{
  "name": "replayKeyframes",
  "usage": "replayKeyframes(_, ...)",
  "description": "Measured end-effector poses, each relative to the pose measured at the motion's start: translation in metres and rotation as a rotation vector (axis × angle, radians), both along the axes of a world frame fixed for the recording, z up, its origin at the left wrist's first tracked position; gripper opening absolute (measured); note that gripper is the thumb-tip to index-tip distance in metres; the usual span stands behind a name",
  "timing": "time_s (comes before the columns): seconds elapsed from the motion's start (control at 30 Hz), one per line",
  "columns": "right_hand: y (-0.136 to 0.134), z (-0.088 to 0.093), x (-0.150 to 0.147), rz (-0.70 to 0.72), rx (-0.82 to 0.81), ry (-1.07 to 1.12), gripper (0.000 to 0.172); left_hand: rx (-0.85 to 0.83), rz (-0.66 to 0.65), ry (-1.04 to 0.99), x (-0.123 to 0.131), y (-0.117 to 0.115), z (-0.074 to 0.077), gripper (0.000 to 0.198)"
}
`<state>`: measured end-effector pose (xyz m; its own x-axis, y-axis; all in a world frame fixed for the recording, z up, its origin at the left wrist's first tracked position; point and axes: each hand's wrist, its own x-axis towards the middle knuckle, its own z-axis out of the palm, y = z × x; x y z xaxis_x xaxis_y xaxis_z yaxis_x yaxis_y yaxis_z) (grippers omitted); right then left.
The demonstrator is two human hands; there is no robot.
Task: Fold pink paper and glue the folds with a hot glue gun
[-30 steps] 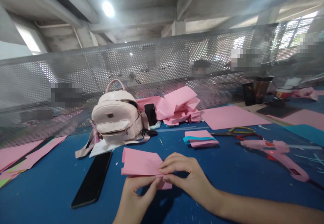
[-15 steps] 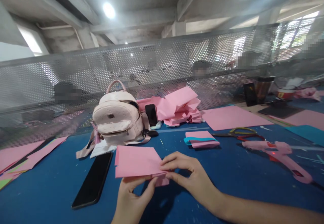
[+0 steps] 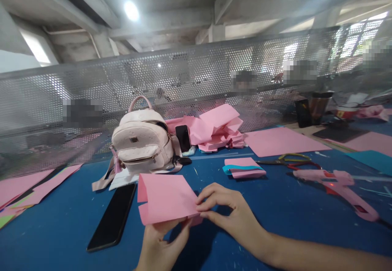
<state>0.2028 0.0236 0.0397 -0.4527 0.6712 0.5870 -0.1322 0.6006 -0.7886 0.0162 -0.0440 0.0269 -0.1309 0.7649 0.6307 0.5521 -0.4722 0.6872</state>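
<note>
Between my hands, above the blue table, is a folded piece of pink paper (image 3: pixel 168 199) with a slit in its left edge. My left hand (image 3: pixel 165 240) grips it from below, and the paper hides some of its fingers. At the right edge my right hand (image 3: pixel 228 211) pinches the paper between thumb and fingertips. Beyond my right hand lies a small folded pink paper piece (image 3: pixel 246 173) with a blue strip (image 3: pixel 241 167) across it. A black smartphone (image 3: pixel 113 218) lies flat to the left of my left hand.
A pale pink backpack (image 3: pixel 141 140) stands behind the paper, near crumpled pink sheets (image 3: pixel 217 126). Scissors (image 3: pixel 288 160) and a pink glue gun (image 3: pixel 339 191) lie on the right. Stacked coloured sheets (image 3: pixel 39 189) are at left. A perforated metal screen (image 3: pixel 196 70) borders the back.
The pink paper has tilted and opened at its left side, so its upper face and slit show more. My left hand has turned slightly under it; my right hand keeps its pinch.
</note>
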Motion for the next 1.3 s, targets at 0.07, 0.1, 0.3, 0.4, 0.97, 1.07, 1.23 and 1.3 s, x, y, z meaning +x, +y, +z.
replayKeyframes(0.07,0.001,0.002,0.000,0.021,-0.022,-0.029,0.005,0.022,-0.031,0.053,-0.001,0.001,0.000,0.013)
replayKeyframes(0.1,0.001,0.003,0.000,0.034,-0.035,-0.052,0.007,0.027,-0.055,0.091,-0.001,0.002,0.002,0.014)
replayKeyframes(0.3,0.003,0.007,0.001,0.200,-0.165,-0.149,0.022,-0.088,-0.325,0.239,-0.002,0.006,0.016,0.018)
replayKeyframes(0.4,0.000,0.009,0.004,0.251,-0.126,-0.171,0.043,-0.179,-0.411,0.103,-0.003,0.004,0.012,0.026)
replayKeyframes(0.97,0.010,0.028,0.014,0.091,0.477,-0.425,0.038,-0.470,-0.634,-0.141,-0.002,0.003,0.012,0.041)
replayKeyframes(1.07,0.009,0.029,0.013,0.116,0.457,-0.393,0.039,-0.432,-0.630,-0.113,-0.003,0.003,0.009,0.037)
replayKeyframes(1.23,0.008,0.029,0.013,0.152,0.415,-0.374,0.037,-0.404,-0.613,-0.108,-0.004,0.002,0.009,0.037)
replayKeyframes(1.3,0.009,0.029,0.013,0.157,0.415,-0.372,0.040,-0.404,-0.603,-0.110,-0.004,0.003,0.009,0.038)
